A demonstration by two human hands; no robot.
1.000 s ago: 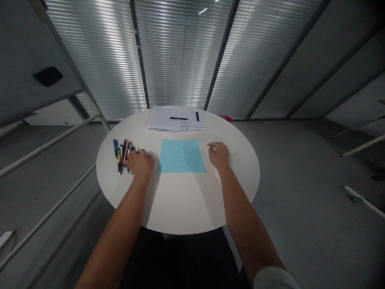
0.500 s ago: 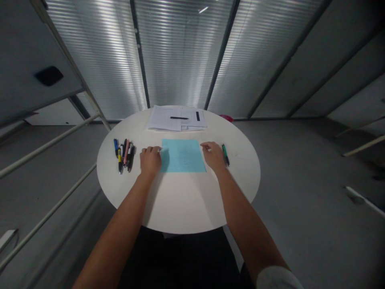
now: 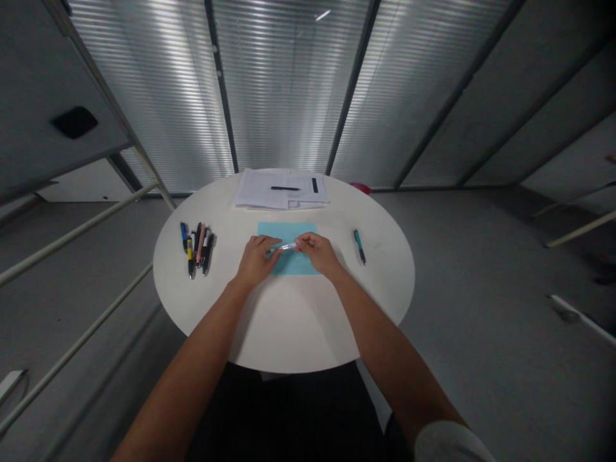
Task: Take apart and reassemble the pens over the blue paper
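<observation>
Over a light-blue sheet of paper (image 3: 293, 266), both hands meet at a slim, whitish, see-through pen (image 3: 289, 246), held almost level; its ends are partly covered by fingers. My left hand (image 3: 258, 260) has its thumb and forefinger around the left end. At the other end, my right hand (image 3: 317, 251) pinches it between thumb and fingertips. Further right, a green and black pen (image 3: 359, 247) lies on the table by itself. The exact shape of the piece between the hands is too small to make out.
The round white table (image 3: 298, 333) carries a bunch of several pens (image 3: 198, 249) at the left. Stacked printed papers (image 3: 260, 189) lie at the back, with a black pen (image 3: 285, 188) on top. A metal-framed stand (image 3: 81, 250) is beside the table on the left.
Both hands have moved inward from the two sides of the blue sheet and now meet over it. A small whitish piece showed in each hand before; now one slim pen spans them.
</observation>
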